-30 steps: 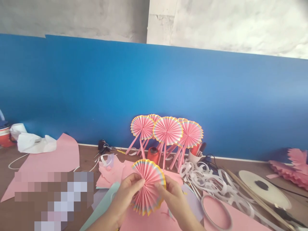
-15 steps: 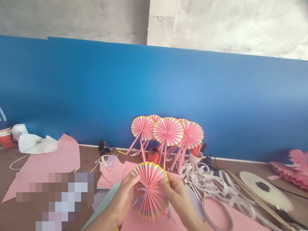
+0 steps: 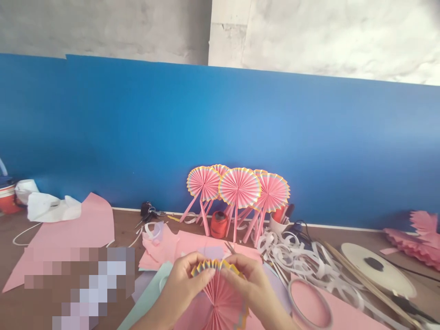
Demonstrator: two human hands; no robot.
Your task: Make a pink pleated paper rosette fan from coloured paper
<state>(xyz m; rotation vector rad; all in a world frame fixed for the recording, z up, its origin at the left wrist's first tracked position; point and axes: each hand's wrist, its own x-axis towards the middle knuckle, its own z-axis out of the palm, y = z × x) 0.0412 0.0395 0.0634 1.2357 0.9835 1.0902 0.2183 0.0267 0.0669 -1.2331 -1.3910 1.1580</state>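
Note:
A pleated pink paper rosette (image 3: 218, 298) with a yellow and blue zigzag edge is held low in the middle of the view. My left hand (image 3: 185, 279) pinches its top edge from the left, thumb in front. Close beside it, my right hand (image 3: 245, 279) pinches the same edge from the right. The rosette's lower part runs out of the frame. Behind my hands, several similar rosettes (image 3: 239, 188) on folded pink paper legs stand against the blue panel (image 3: 137, 119).
Pink sheets (image 3: 79, 227) lie at left and centre. Curled white strips (image 3: 295, 256), a tape ring (image 3: 311, 305) and a round pale lid (image 3: 378, 270) are at right. A red roll (image 3: 219, 224) stands among the paper legs. Pixelation covers the lower left.
Both hands have come closer together at the rosette's top edge, moving from its sides. The rosette has shifted down, and scissor-like tips now show behind it.

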